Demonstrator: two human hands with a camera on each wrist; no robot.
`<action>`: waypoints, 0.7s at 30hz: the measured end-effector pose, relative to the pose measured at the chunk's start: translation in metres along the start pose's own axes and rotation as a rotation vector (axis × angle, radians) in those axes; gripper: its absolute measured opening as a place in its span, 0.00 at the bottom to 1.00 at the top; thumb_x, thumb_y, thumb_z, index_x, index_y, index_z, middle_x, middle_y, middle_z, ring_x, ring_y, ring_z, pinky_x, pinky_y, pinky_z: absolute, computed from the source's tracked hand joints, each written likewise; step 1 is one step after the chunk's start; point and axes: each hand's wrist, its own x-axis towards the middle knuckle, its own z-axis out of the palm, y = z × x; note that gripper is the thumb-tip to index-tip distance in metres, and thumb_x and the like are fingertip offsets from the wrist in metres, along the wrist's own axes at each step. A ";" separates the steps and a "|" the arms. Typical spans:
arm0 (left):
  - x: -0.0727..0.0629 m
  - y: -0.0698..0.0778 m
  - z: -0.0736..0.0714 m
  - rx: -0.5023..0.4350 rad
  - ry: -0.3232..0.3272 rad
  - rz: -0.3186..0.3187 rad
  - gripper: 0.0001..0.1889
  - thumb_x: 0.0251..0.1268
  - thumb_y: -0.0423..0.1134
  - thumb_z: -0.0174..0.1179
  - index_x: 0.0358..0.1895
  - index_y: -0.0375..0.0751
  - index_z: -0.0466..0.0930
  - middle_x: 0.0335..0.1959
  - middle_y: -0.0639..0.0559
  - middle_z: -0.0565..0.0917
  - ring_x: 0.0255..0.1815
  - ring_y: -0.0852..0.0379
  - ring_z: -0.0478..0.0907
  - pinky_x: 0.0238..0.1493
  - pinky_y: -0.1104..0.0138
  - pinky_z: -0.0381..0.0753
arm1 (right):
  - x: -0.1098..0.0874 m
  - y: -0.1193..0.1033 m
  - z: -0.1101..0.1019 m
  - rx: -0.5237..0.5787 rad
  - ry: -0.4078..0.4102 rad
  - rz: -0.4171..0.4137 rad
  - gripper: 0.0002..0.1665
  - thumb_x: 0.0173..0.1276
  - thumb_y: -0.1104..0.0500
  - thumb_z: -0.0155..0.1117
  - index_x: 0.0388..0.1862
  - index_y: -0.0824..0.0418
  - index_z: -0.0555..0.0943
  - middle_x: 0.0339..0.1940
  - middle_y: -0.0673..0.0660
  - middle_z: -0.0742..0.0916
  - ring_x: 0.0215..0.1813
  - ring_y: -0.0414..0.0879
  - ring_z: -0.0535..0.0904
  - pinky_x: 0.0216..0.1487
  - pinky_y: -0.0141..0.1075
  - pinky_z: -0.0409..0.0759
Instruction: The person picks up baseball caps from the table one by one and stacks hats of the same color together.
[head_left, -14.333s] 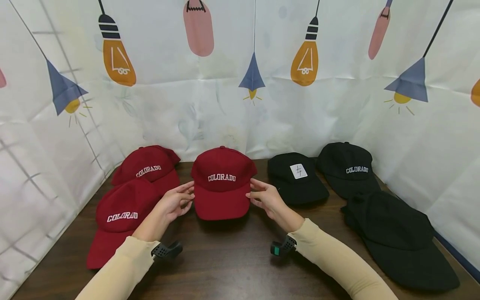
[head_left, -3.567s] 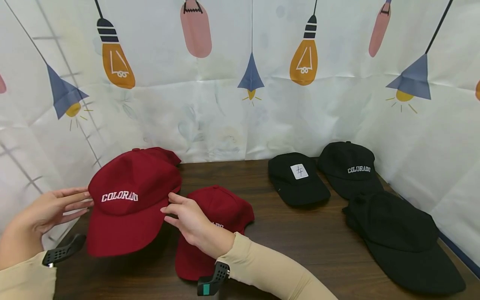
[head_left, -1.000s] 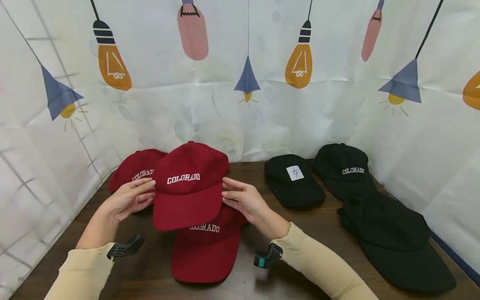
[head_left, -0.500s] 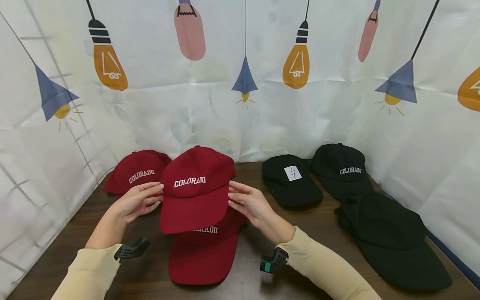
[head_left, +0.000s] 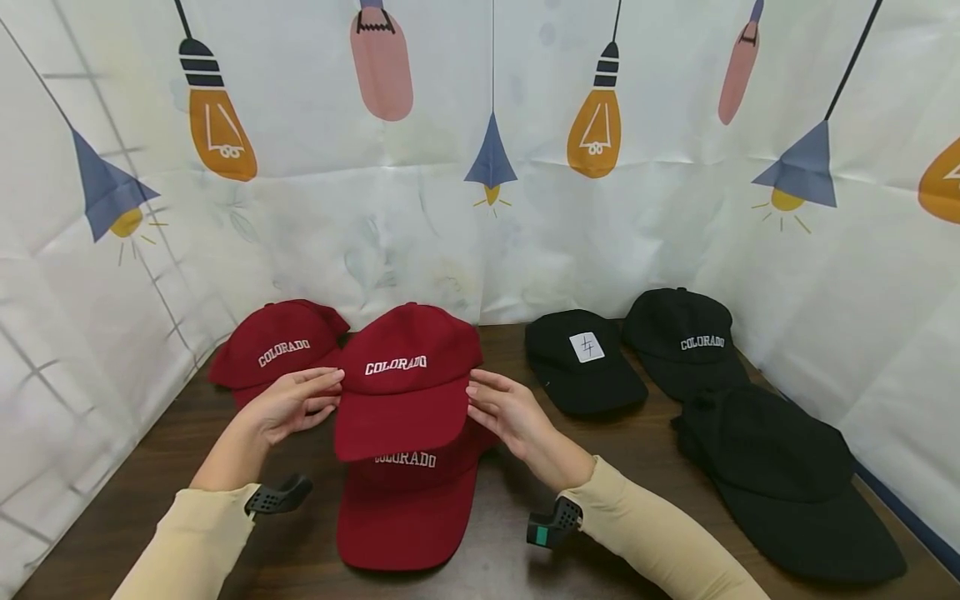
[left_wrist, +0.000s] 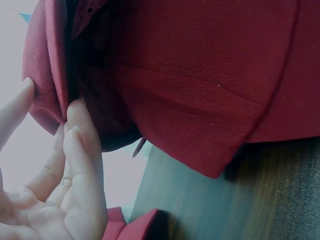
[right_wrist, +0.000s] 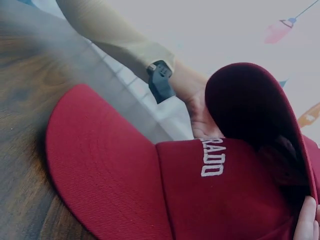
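Note:
A red baseball cap (head_left: pixel 405 417) with white COLORADO lettering is held between my two hands, its brim toward me. My left hand (head_left: pixel 288 407) pinches the cap's left edge between thumb and fingers, as the left wrist view shows. On the opposite edge my right hand (head_left: pixel 517 421) grips it; its fingertips (right_wrist: pixel 307 220) show at the corner of the right wrist view. Beneath is a second red COLORADO cap (head_left: pixel 405 517) on the table, brim forward, its crown mostly covered. Whether the two caps touch I cannot tell.
A third red cap (head_left: pixel 281 342) lies at the back left of the brown table (head_left: pixel 525 533). On the right lie a black cap with a marked white sticker (head_left: pixel 587 347), a black COLORADO cap (head_left: pixel 678 342) and a plain black cap (head_left: pixel 795 492). Patterned white cloth (head_left: pixel 420 233) encloses the table.
From the left side, both hands have carried the red cap rightward over the cap in the middle. Within the last half second it shifts slightly further right. The black caps stay put.

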 end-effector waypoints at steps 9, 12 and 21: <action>0.007 -0.007 0.003 0.102 0.016 -0.037 0.10 0.80 0.47 0.56 0.53 0.48 0.76 0.48 0.52 0.75 0.43 0.62 0.81 0.45 0.69 0.83 | 0.000 0.005 -0.004 0.042 0.014 0.026 0.24 0.77 0.72 0.53 0.69 0.73 0.68 0.39 0.52 0.84 0.40 0.39 0.82 0.48 0.32 0.84; 0.009 -0.010 0.006 0.105 0.022 -0.047 0.12 0.79 0.48 0.56 0.54 0.46 0.75 0.46 0.53 0.76 0.42 0.62 0.81 0.45 0.69 0.83 | 0.000 0.006 -0.005 0.045 0.021 0.027 0.23 0.77 0.72 0.54 0.69 0.73 0.68 0.39 0.52 0.84 0.40 0.40 0.82 0.48 0.32 0.84; 0.009 -0.013 0.010 0.109 0.001 -0.054 0.07 0.79 0.47 0.56 0.48 0.50 0.79 0.40 0.54 0.78 0.39 0.63 0.81 0.43 0.70 0.84 | -0.008 0.013 -0.014 0.020 0.019 0.040 0.23 0.77 0.71 0.54 0.68 0.72 0.68 0.40 0.54 0.82 0.41 0.41 0.79 0.49 0.32 0.84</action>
